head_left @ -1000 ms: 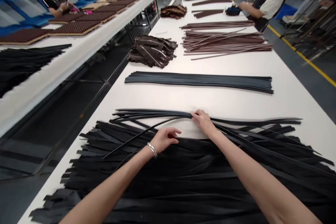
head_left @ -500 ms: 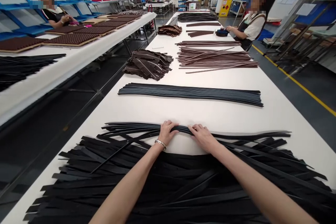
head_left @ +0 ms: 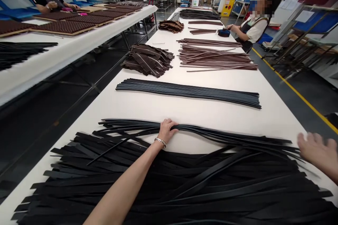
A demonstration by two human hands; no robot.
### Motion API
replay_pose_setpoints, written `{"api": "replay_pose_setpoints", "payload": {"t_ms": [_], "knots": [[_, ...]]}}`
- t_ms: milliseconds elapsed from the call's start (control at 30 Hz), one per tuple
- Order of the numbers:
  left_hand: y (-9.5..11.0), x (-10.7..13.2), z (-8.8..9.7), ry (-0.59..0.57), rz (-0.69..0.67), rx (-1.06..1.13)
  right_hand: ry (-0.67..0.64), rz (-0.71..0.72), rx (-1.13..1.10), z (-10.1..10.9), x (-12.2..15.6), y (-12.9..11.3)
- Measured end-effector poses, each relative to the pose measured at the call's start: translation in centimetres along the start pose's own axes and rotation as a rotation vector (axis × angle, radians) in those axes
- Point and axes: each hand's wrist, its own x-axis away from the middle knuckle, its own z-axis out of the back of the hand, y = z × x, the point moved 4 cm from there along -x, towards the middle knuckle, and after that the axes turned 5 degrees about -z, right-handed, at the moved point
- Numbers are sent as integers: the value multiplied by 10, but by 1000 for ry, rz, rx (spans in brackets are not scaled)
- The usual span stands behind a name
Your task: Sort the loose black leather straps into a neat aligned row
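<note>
the fingers of the left hand (head_left: 167, 130) sit close together and curl over long black leather strips (head_left: 211, 136), holding them down on the white table (head_left: 185, 112). a silver bracelet (head_left: 160, 142) sits on that wrist. the right hand (head_left: 315, 151) has its fingers spread wide, just beside the strip ends. more black strips (head_left: 169, 190) lie in a big messy layer nearby.

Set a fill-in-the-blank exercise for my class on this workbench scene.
1. The left hand rests on long black leather strips, with a silver ____ on its wrist.
2. The right hand shows at the ____ edge of the view.
3. Beyond a straight dark bundle, the loose strips are ____ in colour.
4. On the floor to the right of the white table runs a ____ line.

Missing words: bracelet; right; brown; yellow
</note>
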Motion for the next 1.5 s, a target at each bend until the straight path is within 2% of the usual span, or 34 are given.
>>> {"api": "replay_pose_setpoints", "payload": {"t_ms": [33, 100, 167, 200, 233, 300, 400, 467, 567, 733, 833, 900, 967, 1000, 1067, 1133, 1167, 1233, 1300, 1367, 1433, 1500], "knots": [[0, 0, 0, -2, 2, -5, -11, 43, 19, -3, -8, -41], [0, 0, 0, -5, 5, -16, -150, 120, -32, -18, -20, -141], [0, 0, -1, -9, 5, -29, -232, 202, -127, -37, -24, -241], [0, 0, 0, -9, 4, -35, -274, 265, -166, -46, -21, -283], [0, 0, 0, -9, 3, -41, -305, 324, -192, -55, -17, -316], [1, -1, 0, -2, 0, -48, -350, 380, -207, -68, -8, -352], [4, -2, 0, 6, 0, -50, -378, 389, -236, -72, -3, -361], [9, -1, 0, 2, 13, -51, -402, 393, -311, -68, -7, -363], [13, 1, -1, -17, 41, -55, -449, 373, -425, -63, -18, -379], [12, -7, -11, -33, 60, -73, -446, 332, -460, -71, -26, -407], [20, -7, -7, -51, 53, -84, -449, 320, -513, -74, -24, -414], [37, 9, 7, -58, 10, -84, -440, 274, -550, -75, -23, -415], [62, 43, 26, -98, -81, -33, -432, 239, -575, -77, -23, -415], [76, 67, 35, -146, -145, 17, -433, 232, -583, -77, -23, -415], [99, 122, 46, -373, -224, 113, -436, 223, -588, -79, -23, -416], [111, 175, 53, -518, -297, 16, -440, 217, -581, -79, -22, -416], [112, 195, 54, -554, -339, -64, -443, 215, -577, -79, -22, -416], [110, 221, 51, -559, -421, -228, -447, 211, -573, -79, -22, -416], [107, 229, 45, -521, -508, -344, -450, 213, -577, -79, -23, -416], [103, 224, 40, -491, -574, -392, -459, 213, -582, -79, -24, -416], [100, 210, 36, -501, -588, -362, -479, 200, -598, -79, -25, -415], [93, 185, 33, -507, -538, -275, -499, 183, -622, -80, -26, -415]]}}
